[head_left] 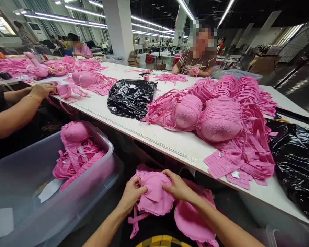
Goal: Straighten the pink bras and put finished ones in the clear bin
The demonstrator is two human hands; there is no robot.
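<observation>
The bra (157, 203) runs cup to cup from upper left to lower right, smooth side up, below the table's (190, 144) edge. Its left cup lies between the hands, its right cup partly under the right forearm. The left hand (130, 195), knuckles bent, pinches cloth; the right hand (179, 187) grips the cup, thumb on its face.

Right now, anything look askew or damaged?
Possibly: the pink cup between the left hand and right hand shows a crease or flap breaking its otherwise smooth surface; can't tell if it's damage. Nothing visibly spilled.
</observation>
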